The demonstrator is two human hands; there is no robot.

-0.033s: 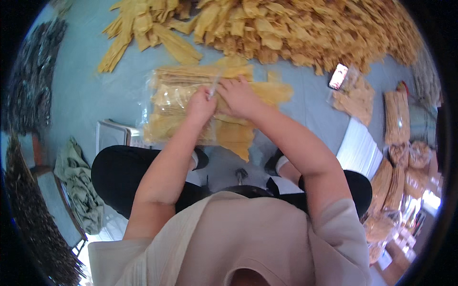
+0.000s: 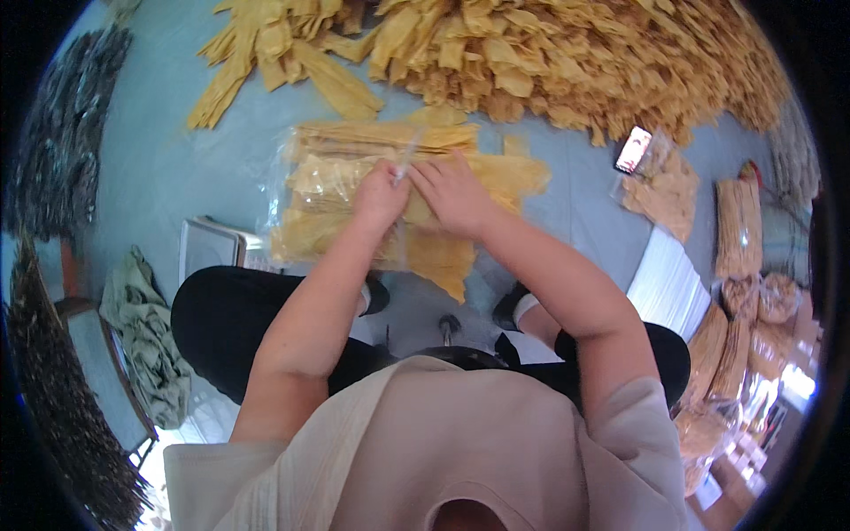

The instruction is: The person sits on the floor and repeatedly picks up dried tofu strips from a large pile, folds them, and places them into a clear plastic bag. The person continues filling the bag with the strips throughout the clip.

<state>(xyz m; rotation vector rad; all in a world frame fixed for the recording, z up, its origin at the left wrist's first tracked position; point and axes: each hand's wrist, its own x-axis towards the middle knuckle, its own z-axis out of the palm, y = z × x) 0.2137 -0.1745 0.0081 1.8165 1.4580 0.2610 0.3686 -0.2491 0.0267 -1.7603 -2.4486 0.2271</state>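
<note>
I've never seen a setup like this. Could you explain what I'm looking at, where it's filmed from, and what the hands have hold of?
There is no machine here: a person works with two bare hands. The view comes from a fisheye camera worn on the head, looking down, so straight edges bend near the rim and the forearms enter from below.

On the blue-grey floor, in front of the person, lie flat yellow sheets, partly under clear plastic. The left hand is closed on a pale strip, apparently plastic. The right hand rests over the sheets, fingertips close to that strip; its exact grip is unclear.

Beyond is a large yellow heap. To the right lies a lit phone.
</note>
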